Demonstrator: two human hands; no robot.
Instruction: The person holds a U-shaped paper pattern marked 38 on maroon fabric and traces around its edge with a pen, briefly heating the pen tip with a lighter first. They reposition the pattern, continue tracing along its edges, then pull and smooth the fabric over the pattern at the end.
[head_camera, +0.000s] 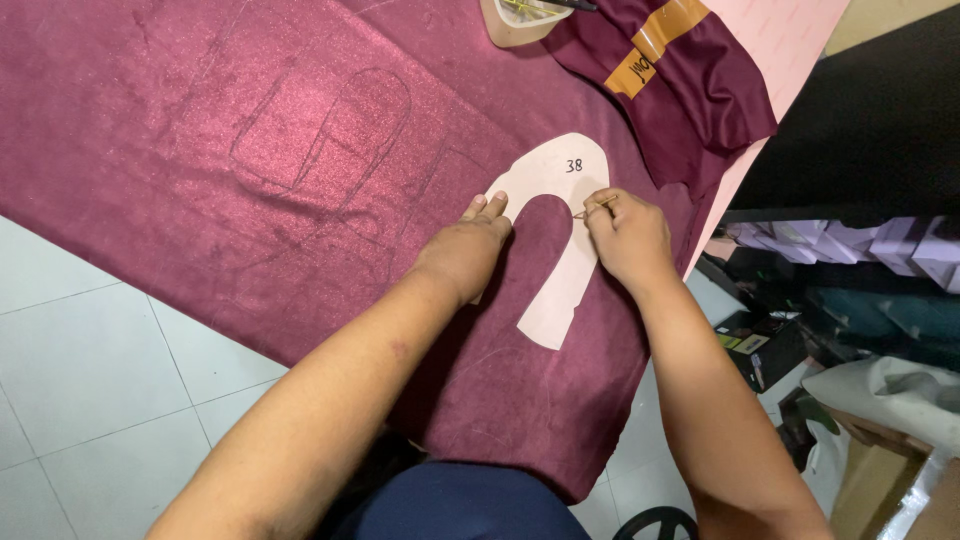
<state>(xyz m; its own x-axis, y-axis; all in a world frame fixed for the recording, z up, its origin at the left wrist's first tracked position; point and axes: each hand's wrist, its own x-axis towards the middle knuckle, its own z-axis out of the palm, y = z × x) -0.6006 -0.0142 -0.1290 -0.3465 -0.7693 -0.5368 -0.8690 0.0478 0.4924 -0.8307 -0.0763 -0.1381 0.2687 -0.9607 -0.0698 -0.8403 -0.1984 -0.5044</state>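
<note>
Hands two: left hand (468, 247) pinning one paper pattern (556, 235), right hand (625, 238) gripping one pencil (594, 208) (maroon cloth (200, 150) beneath)

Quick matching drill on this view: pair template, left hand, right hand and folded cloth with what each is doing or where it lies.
1 template
2 left hand
3 right hand
4 folded cloth

a pinches a thin marking tool
b lies flat on the maroon fabric
c presses the template's left arm
d far end, with an orange band

Pairs: 1-b, 2-c, 3-a, 4-d
</note>
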